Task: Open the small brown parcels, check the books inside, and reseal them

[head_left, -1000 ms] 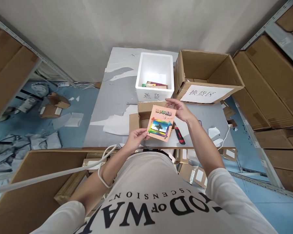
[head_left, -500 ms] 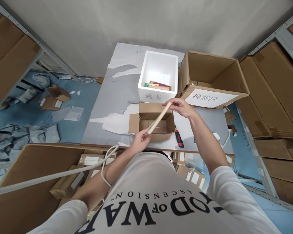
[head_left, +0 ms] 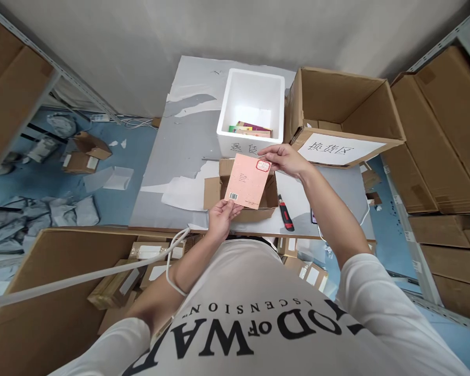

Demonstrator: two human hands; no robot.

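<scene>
A pink book (head_left: 247,183) with a barcode and a red-framed label is held up between both hands, its broad face toward me. My left hand (head_left: 221,218) pinches its lower left corner. At the upper right corner, my right hand (head_left: 285,159) grips it between thumb and fingers. Behind and below the book stands an open small cardboard box (head_left: 212,193), partly hidden by it. A black and red utility knife (head_left: 285,213) lies on the table just right of that box.
Behind the small box is a white foam box (head_left: 224,128) with several colourful books inside. A large open cardboard carton (head_left: 347,149) with a handwritten sign stands to its right. A white cable (head_left: 102,279) crosses near my left arm. Cartons (head_left: 450,130) fill the right shelf.
The book has turned from edge-on to showing its flat pink face. Both hands keep hold of it, and my left hand has shifted slightly left and up.
</scene>
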